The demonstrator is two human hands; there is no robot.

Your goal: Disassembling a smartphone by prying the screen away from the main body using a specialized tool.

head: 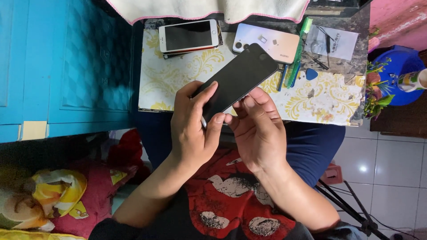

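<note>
Both hands hold a black smartphone (238, 79) tilted above the tabletop (187, 75): left hand (193, 129) closed around its lower edge, right hand (258, 129) pinching the side. Apparently an inspection step; further handling demands steady support.

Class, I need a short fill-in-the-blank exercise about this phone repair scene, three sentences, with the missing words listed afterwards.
1. Both hands, left hand and right hand, hold a ____ phone.
2. The white phone lies with its screen facing ____.
3. The pick on the table is coloured ____.

Missing words: black; up; blue
</note>
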